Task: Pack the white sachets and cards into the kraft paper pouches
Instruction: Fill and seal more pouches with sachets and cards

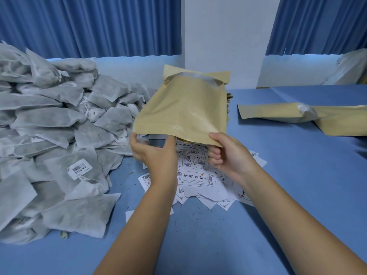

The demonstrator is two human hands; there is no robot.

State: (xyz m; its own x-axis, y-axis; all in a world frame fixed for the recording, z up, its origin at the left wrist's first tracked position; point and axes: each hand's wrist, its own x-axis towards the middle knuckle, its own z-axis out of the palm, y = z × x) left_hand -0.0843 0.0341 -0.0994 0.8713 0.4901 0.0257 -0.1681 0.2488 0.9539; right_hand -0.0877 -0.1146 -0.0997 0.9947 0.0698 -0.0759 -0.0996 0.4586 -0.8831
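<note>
Right hand: thumb on top, fingers curled beneath, pinching near-right corner of kraft pouch.
Left hand: thumb and fingers curled round mouth edge at near-left corner.
Pouch: raised above table, mouth toward person, grey lining showing at opening; contents not discernible.
Cards: loose printed heap on table, directly below pouch.
White sachets: large pile at left, one bearing barcode label.
Flat pouches: lying at right, well apart.
Table: blue covering.
Backdrop: blue curtains, white pillar.
</note>
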